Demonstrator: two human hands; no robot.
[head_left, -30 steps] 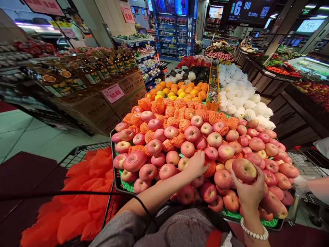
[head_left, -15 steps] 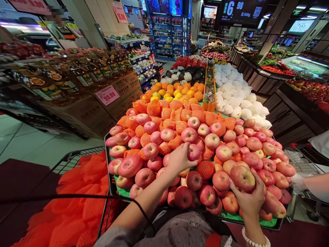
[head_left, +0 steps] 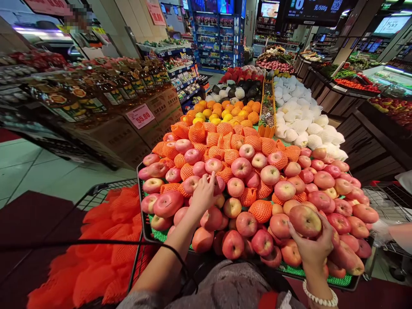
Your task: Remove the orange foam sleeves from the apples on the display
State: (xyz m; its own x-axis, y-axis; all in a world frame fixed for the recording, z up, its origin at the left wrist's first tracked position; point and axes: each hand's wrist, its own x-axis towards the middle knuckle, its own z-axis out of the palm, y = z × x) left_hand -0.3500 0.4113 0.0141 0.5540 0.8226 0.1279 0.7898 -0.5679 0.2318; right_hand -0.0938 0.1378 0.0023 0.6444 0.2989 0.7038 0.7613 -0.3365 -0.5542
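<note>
My right hand (head_left: 313, 244) is wrapped round a large red-and-yellow apple (head_left: 305, 220), held just above the front right of the pile. My left hand (head_left: 203, 195) reaches over the left middle of the pile with its fingers apart. Its fingertips are at a red apple (head_left: 219, 185), partly hidden behind them; how firmly they touch it I cannot tell. Bare apples lie all around both hands. Just right of my left hand rests a pinkish apple (head_left: 235, 187). Several apples further back sit in orange foam nets (head_left: 260, 210).
A black-rimmed bin (head_left: 146, 229) with green lining holds the apples. At left, a wire basket (head_left: 106, 186) is filled with red-orange foam nets (head_left: 106, 253). A black cable (head_left: 96, 242) crosses in front. Another person's gloved hand (head_left: 381, 231) is at the right edge, near a cart.
My left hand has moved left from one apple to another, leaving a pinkish apple on the pile. My right hand still holds its apple. The view has shifted slightly.
</note>
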